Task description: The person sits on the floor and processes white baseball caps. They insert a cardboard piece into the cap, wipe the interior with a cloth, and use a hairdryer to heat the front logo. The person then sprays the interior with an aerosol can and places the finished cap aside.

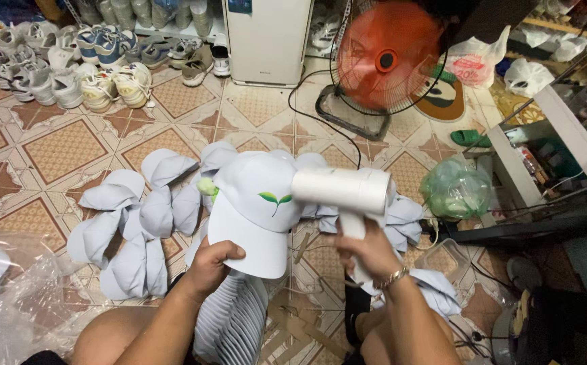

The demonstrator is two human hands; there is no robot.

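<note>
— Two hands busy: left hand (213, 260) pinching brim of white cotton cap with green leaf logo (256, 209), at 12 o'clock from lap.

— Right hand (369, 251) wrapped tight around white handheld steamer (343, 191). Best kept nozzle moving, brim steady. Beyond, loose white caps (131, 223) at 10 o'clock.

Loose white caps (138, 223) lie heaped on the patterned tile floor (57, 149), spreading left and right across the middle of the scene. Nearer, a nested stack of caps (232, 324) lies on its side. At far left, pairs of sneakers (70, 64) crowd together — mostly white and grey, some blue. A white appliance (266, 37) stands at the far centre, and right of it an orange fan (384, 57) on a dark base, its black cord trailing over the tiles. A green plastic bag (455, 189) sits at right — beside a metal rack. Crumpled clear plastic (9, 290) fills the near left corner.
</note>
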